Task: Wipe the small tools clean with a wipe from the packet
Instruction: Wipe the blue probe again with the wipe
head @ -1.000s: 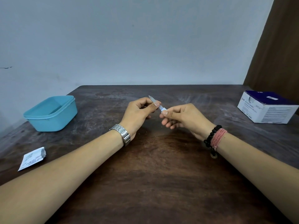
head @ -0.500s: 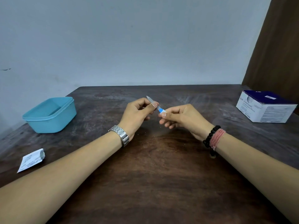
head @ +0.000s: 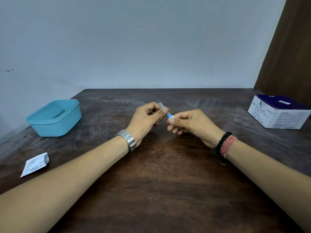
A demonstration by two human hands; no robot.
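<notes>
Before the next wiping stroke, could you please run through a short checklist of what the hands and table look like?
1. Left hand grips the small tool: ok.
2. Right hand pinches the tool's blue end: ok.
3. Wipe around the tool: cannot tell; only a bit of white shows at the right fingers.
4. Torn wipe packet lies apart on the table: ok.
5. Teal container open, beside the left arm: ok.
6. Tool clean: cannot tell.
</notes>
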